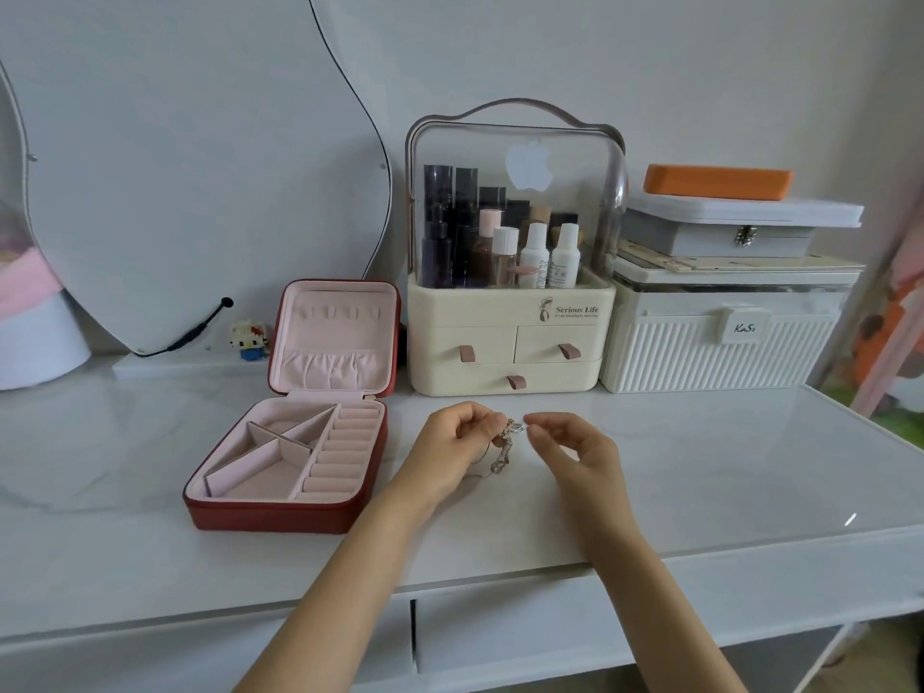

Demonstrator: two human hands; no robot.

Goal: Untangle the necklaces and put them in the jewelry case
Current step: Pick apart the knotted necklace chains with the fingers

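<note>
White and glossy, the surface (700, 467) runs along a pale wall, with a cosmetics box (510, 312) and a ribbed bin (720, 352) at its back edge. Left of centre sits the case (295, 442), red outside, pink inside, lid propped upright, its compartments bare as far as can be seen.

Between the case and the surface's middle, the necklaces (505, 442) hang in a small bright knot, their lower end at or just above the surface; which of the two cannot be told. The left hand (450, 442) has its grip closed on the top of the clump, thumb and forefinger pinched together. The right hand (570, 442) has thumb and forefinger brought together at a bit of chain just beside the knot, other fingers loosely curled; whether it truly holds a strand is too small to tell.

Such chains are likely light, limp and slippery, with fine links that kink or snap if tugged. Best taken near a clasp or pendant, one strand at a time, and teased loose rather than pulled.

Both forearms reach in from the near edge, wrists raised slightly, palms turned inward toward each other.
</note>
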